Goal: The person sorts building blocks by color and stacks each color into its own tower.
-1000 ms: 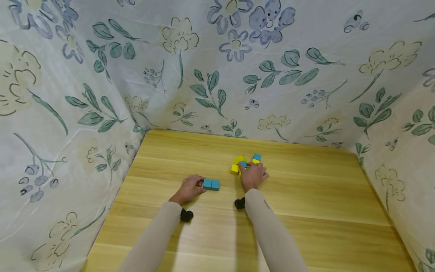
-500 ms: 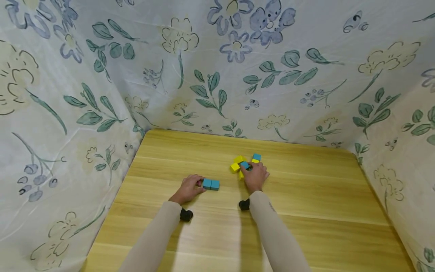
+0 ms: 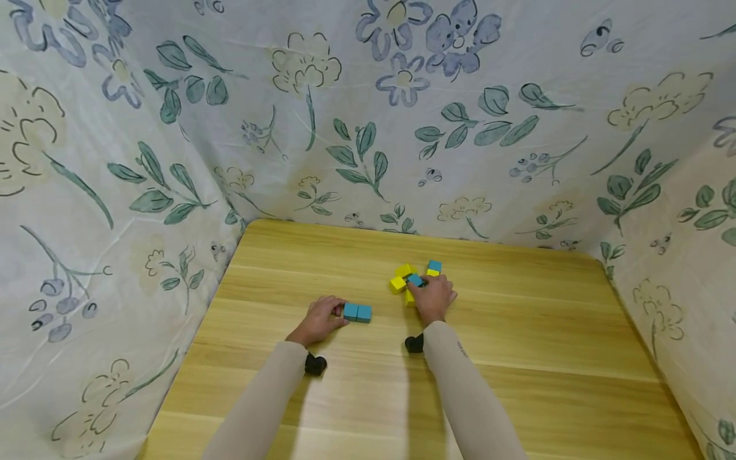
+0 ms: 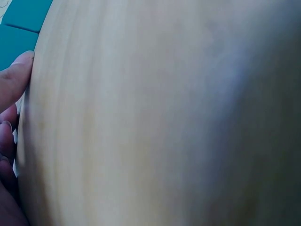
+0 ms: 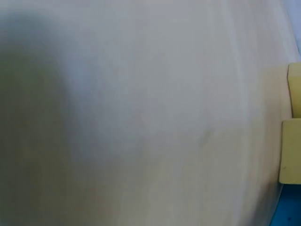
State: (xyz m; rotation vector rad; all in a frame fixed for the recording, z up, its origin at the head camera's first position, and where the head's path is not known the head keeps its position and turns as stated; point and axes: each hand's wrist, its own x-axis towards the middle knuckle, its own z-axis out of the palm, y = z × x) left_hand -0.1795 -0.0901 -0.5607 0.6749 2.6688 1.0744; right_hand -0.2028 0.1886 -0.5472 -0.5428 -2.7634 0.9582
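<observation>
Two blue cubes sit side by side on the wooden table, the left one [image 3: 351, 312] touching the right one [image 3: 365, 314]. My left hand [image 3: 318, 319] holds the left cube between thumb and forefinger; in the left wrist view the thumb [image 4: 19, 77] lies against its teal-looking side [image 4: 14, 44]. Among the yellow blocks, my right hand [image 3: 434, 299] pinches another blue cube [image 3: 415, 280]. Yellow blocks [image 3: 397, 285] lie close around that hand, one [image 3: 409, 298] just below the pinched cube. The right wrist view catches only yellow blocks [image 5: 291, 150] and a blue corner [image 5: 287, 209].
Beyond the right hand, a blue cube [image 3: 434, 265] adjoins a yellow block [image 3: 433, 273]. Another yellow block [image 3: 405, 271] lies at the back of the cluster. Flowered cloth [image 3: 368, 172] hangs around the back and sides of the table [image 3: 517, 332].
The right hand has shifted slightly right with the blue cube, which has turned and moved a little. The nearby yellow blocks have been nudged askew. The left hand stays put.
</observation>
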